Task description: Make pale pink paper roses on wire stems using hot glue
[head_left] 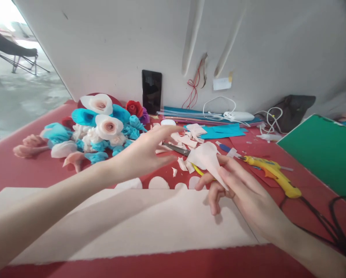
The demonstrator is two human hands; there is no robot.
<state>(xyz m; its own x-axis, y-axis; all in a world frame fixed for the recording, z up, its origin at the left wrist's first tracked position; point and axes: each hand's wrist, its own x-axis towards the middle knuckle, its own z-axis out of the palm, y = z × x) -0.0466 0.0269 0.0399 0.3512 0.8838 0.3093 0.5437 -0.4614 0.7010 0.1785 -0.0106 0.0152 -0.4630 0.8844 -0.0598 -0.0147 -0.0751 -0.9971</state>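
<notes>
My right hand (245, 181) pinches the narrow end of a pale, petal-shaped paper piece (204, 156), its wide end pointing up and left. My left hand (149, 148) reaches from the left with thumb and fingers apart, holding nothing. Between the hands are scissors with dark blades (177, 149) and a yellow handle (198, 170); the paper partly covers them, and I cannot tell if a finger touches them. Under both arms lies a long pale paper sheet (126, 227). Round pale paper pieces (159, 183) show along its far edge.
Paper flowers (109, 127) in white, blue and red are heaped at the left. Pale scraps (187, 139) and blue paper (221, 131) lie behind my hands. A yellow glue gun (272, 173) with a dark cord, a green board (323, 154) and a leaning phone (152, 91) stand around.
</notes>
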